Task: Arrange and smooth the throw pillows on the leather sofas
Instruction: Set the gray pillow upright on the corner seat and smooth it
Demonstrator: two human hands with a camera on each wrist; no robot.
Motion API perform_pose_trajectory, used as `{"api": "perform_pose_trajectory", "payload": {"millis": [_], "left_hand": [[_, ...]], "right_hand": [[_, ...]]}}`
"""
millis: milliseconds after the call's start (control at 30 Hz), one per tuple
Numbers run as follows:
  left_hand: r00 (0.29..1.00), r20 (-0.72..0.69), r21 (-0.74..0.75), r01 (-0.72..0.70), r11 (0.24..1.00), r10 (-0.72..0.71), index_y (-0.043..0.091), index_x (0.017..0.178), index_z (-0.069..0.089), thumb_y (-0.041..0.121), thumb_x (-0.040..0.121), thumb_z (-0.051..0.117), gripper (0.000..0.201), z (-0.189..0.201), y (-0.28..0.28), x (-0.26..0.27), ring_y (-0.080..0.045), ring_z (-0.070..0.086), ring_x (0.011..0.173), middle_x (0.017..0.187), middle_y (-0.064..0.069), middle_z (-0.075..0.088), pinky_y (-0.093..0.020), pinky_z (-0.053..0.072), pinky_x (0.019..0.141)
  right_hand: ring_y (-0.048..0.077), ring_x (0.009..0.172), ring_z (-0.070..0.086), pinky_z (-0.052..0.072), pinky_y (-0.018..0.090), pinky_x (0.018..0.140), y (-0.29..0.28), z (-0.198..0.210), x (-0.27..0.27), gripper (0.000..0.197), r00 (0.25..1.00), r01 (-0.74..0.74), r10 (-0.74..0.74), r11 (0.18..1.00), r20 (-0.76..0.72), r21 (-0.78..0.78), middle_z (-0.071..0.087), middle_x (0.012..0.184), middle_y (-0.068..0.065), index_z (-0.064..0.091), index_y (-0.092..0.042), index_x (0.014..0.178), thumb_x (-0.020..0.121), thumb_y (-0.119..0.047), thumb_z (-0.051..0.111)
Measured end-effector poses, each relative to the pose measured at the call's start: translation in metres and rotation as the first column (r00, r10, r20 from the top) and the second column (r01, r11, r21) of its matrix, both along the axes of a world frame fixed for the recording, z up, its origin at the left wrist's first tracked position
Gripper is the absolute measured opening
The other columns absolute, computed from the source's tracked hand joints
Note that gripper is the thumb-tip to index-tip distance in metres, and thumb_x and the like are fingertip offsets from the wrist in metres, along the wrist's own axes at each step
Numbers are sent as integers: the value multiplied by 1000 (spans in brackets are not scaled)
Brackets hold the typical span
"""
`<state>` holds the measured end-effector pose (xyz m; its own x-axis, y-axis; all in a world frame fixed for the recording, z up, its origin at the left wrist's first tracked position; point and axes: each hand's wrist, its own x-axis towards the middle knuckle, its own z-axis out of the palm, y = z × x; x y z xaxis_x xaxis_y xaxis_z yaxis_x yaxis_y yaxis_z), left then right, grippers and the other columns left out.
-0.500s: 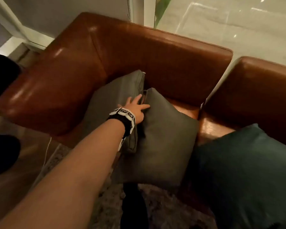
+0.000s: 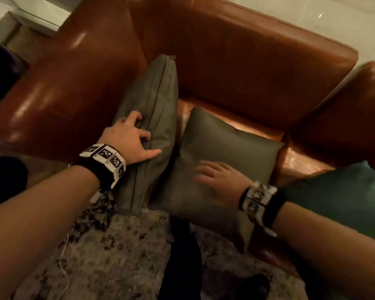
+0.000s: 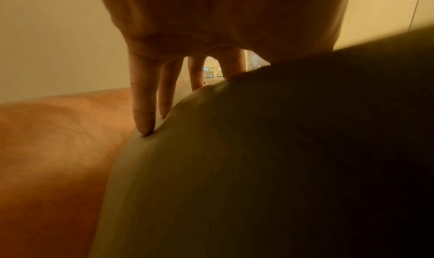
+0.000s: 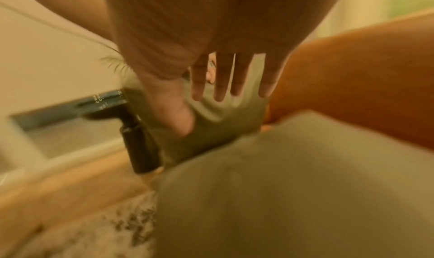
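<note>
- biggest risk imo: the upright pillow (image 2: 152,118) is standing on edge against the sofa arm (image 2: 59,94) with its bottom corner hanging past the front of the seat, over the rug (image 2: 121,252); if the left hand (image 2: 128,138) lets up, I reckon it tips or slides off forward
- the left grip is loose rather than clamped; fingers (image 3: 143,102) spread and pretty straight, tips pressing into the fabric near the zip seam, thumb laid flat; so it's steadying, not really holding; a soft pillow will just squash under that kind of push
- the flat pillow (image 2: 227,148) lies on the seat right beside the upright one, touching it at the near corner; the right hand (image 2: 219,178) rests on it palm down, fingers straight and fanned, gripping nothing; its front edge also pokes past the seat edge, so a hard swipe toward the body could drag it onto the rug
- the right wrist view is blurry, so I can't tell how hard that palm is pressing
- looks-wise: both pillows are olive grey, matte; the upright one is creased with long wrinkles beside the zip; the flat one is smoother with a few dimples near the palm
- a dark green pillow (image 2: 338,198) sits at the right on the neighbouring seat, untouched
</note>
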<state>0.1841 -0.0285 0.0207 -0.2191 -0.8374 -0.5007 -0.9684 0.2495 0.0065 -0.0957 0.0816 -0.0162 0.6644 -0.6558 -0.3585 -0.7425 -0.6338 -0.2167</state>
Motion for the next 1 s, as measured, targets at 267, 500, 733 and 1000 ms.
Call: {"api": "perform_pose_trajectory", "payload": {"millis": [267,500,733,1000], "left_hand": [[1000,20,-89,-3,996,4,34,88,61,60,74,71,30,9,-31,59,-30,55,103,136,-1,35,-45,52,80],[931,205,-18,-305,952,302,22,134,22,89,63,53,102,-10,-41,80,-44,49,122,152,-15,23,-50,48,88],[959,51,14,-281,960,280,31,134,11,44,79,75,85,3,-35,66,-37,64,90,139,-15,39,-49,57,76],[962,-35,-56,-272,961,271,28,132,17,41,83,72,74,41,-58,82,-37,65,90,131,-11,53,-41,53,73]], "right_hand": [[25,151,8,11,57,119,-157,-79,74,113,920,-152,226,959,-321,239,19,161,1,24,-33,152,60,-73,75],[31,147,20,7,50,119,-166,-112,89,133,741,-148,329,931,-586,335,23,161,5,18,-27,155,48,-89,67],[25,113,55,47,36,95,-193,-48,18,64,858,80,33,977,-513,197,61,121,-2,55,-25,132,78,-55,73],[27,100,59,47,35,79,-233,51,-97,25,875,451,-443,893,-196,-2,61,99,-1,71,-22,105,88,-39,68]]}}
